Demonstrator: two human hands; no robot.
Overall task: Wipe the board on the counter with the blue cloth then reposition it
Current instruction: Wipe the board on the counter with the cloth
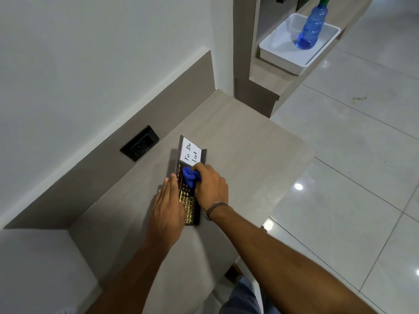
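A narrow dark board [189, 206] with a gold grid and month labels lies flat on the light wood counter [249, 141]. A white "To Do List" card [190, 152] covers its far end. My right hand [212, 189] is closed around a bunched blue cloth [190, 176] and presses it onto the middle of the board. My left hand [167, 209] lies flat, fingers together, along the board's left edge and holds it down. The board's middle is hidden under the cloth and my hands.
A black wall socket [139, 146] sits in the backsplash left of the board. At the upper right a white tray [278, 51] on a shelf holds a blue bottle [310, 28]. The counter edge drops to a glossy tiled floor [351, 177] on the right.
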